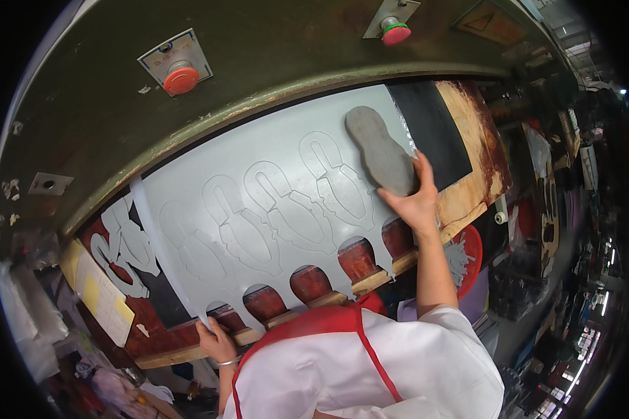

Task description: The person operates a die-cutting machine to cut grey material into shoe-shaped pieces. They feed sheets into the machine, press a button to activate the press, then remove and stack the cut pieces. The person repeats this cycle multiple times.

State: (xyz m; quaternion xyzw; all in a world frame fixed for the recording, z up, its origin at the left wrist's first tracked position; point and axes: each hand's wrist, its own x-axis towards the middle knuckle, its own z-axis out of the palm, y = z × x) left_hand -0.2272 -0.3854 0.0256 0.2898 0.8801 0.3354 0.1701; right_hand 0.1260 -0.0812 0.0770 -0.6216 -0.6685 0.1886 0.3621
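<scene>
My right hand [417, 200] grips the near end of a grey, sole-shaped cutting die [379, 148], thumb on one side and fingers on the other. The die rests on or just over the right part of a pale grey sheet [223, 153]; I cannot tell which. Several shoe-part outlines [272, 202] are cut into the sheet in a slanting row left of the die. Rounded notches run along the sheet's near edge, with dark red board showing through. At the sheet's near left corner, my left hand [217, 342] pinches its edge.
A green machine beam with a red button [181, 77] and a red-and-green one [395, 32] spans the far side. Cut grey pieces [122, 244] and a yellowed paper [105, 297] lie left. On the right are a black sheet [433, 129] and a red basin [474, 251] with grey scraps.
</scene>
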